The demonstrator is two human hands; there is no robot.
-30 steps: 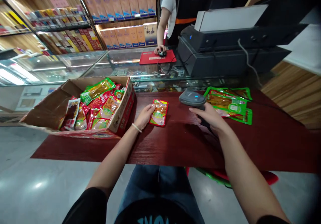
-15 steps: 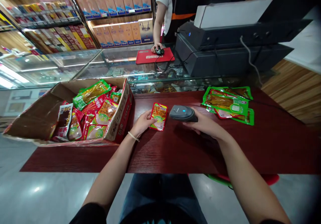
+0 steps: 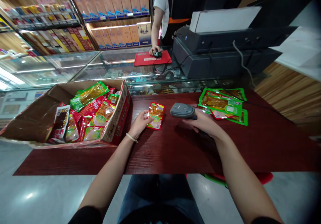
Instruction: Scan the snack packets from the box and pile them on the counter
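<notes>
My left hand point(image 3: 140, 123) grips the left edge of a red snack packet point(image 3: 156, 114) with a clear front, thumb on top, over the dark red table. In my right hand point(image 3: 204, 123) is a grey barcode scanner point(image 3: 183, 110), its head pointing left toward the packet but apart from it. The scanner's handle is mostly hidden by my fingers. Left of my left hand stands an open cardboard box point(image 3: 115, 120) filled with red and green snack packets point(image 3: 91, 95). To the right of the scanner lies a small pile of green and red packets point(image 3: 220, 103).
Behind the table point(image 3: 155, 157) runs a glass display counter point(image 3: 112, 65). A co-worker's hand point(image 3: 154, 50) rests on a computer mouse on a red mat point(image 3: 142, 59). Dark cash-desk equipment point(image 3: 200, 63) stands at the back right, with cables trailing. Below the table's right part a stool edge point(image 3: 263, 177) shows.
The view has shifted a little, so most things sit slightly further left. The scanner's indicator light, blue before, no longer shows lit. Both hands keep their holds.
</notes>
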